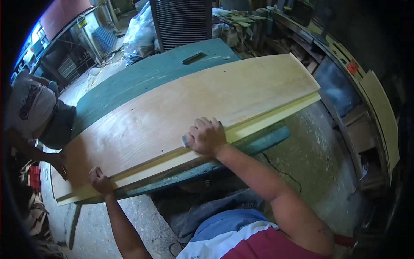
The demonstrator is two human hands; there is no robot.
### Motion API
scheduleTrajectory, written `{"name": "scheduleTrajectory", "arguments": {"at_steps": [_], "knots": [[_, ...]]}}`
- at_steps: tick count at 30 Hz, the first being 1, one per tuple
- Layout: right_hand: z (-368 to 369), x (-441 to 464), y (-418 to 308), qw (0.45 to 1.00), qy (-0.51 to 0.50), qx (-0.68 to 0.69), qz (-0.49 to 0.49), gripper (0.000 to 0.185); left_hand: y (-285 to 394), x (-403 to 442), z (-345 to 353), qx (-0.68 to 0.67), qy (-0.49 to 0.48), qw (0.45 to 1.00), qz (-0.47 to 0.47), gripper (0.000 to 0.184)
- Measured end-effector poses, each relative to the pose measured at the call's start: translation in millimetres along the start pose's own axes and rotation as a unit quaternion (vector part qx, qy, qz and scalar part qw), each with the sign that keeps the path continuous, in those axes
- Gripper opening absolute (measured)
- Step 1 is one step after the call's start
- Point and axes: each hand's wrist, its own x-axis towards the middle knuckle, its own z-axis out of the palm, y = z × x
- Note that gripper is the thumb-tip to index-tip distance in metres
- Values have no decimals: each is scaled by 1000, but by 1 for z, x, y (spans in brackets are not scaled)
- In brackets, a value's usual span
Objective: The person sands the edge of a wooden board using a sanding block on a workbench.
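A long, pale wooden panel lies across a teal worktable, with a second yellowish board edge showing beneath its near side. My right hand is closed over a small sanding block at the panel's near edge, around the middle; only the block's left end shows. Toward the left end, my left hand curls its fingers on the same near edge and grips the panel. Small dark holes dot the panel's face.
Another person's hand rests at the panel's left end. On the table's far side lies a dark flat piece. Behind it stands a dark slatted panel. Shelving with boards lines the right, and a cable crosses the floor.
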Motion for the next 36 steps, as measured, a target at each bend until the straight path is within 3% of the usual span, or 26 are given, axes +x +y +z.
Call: {"name": "scheduleTrajectory", "arguments": {"at_steps": [3,5,7,10,17,21,23,27,28,36], "knots": [[-32,-20,68,999,12,-40,34,28,-2,3,2,-9,-2,1000,-3,13],[-56,-32,139,996,44,-81,3,30,3,0,0,4,0,1000,-16,13],[-88,-43,195,991,13,-125,49,32,6,0,-1,7,2,1000,-21,13],[-113,-54,238,984,24,-159,75,31,6,-1,-3,11,-1,1000,-20,13],[-92,-50,205,979,46,-185,66,27,2,0,2,25,4,1000,-16,12],[-89,-58,194,986,62,-133,75,22,5,0,-2,31,1,1000,-2,12],[-96,-69,204,981,108,-150,55,20,5,2,-2,19,2,1000,-12,11],[-107,-105,202,984,92,-152,-15,25,4,-1,-1,18,9,1000,-4,11],[-110,-112,199,990,50,-127,-20,27,4,-1,-1,21,12,1000,0,11],[-100,-113,210,990,93,-105,17,30,9,1,-4,25,12,1000,-6,11]]}}
